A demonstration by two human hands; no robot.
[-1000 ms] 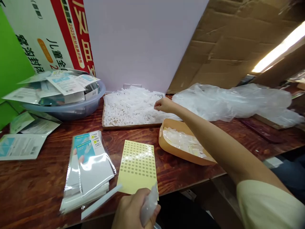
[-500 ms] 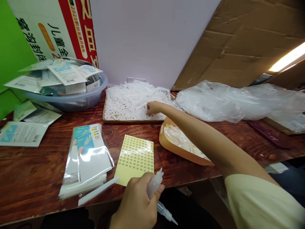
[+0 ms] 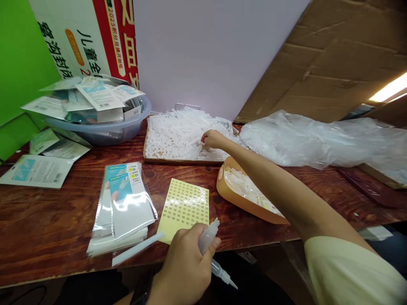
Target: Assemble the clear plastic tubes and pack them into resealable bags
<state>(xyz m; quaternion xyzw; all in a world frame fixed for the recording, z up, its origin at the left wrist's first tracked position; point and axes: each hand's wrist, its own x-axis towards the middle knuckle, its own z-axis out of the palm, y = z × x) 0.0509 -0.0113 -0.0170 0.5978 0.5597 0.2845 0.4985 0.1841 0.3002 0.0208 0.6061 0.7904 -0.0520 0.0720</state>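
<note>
Near the table's front edge, my left hand [image 3: 187, 258] is wrapped around two small translucent plastic squeeze bottles. One bottle [image 3: 208, 238] points up past the thumb. The other bottle [image 3: 223, 273] slants down to the right and ends in a pointed tip. Farther off, my right hand [image 3: 212, 139] reaches into a shallow cardboard tray [image 3: 178, 160] heaped with small white and clear plastic pieces [image 3: 173, 133]. Its fingers are pinched together among the pieces, and what they hold is hidden. A yellow sheet of round stickers [image 3: 186, 207] lies just beyond my left hand.
Card-filled clear pouches [image 3: 130, 212] are stacked left of the stickers, a white strip [image 3: 138, 249] before them. A blue basin [image 3: 127, 127] overflows with packed pouches. Under my right forearm sits an orange container [image 3: 235, 199] of small pieces. Clear plastic bags [image 3: 299, 137] lie at right.
The view has swung slightly left, so everything sits farther right in it. My right hand stays pinched at the tray, a little higher over the pieces. The left hand keeps its grip.
</note>
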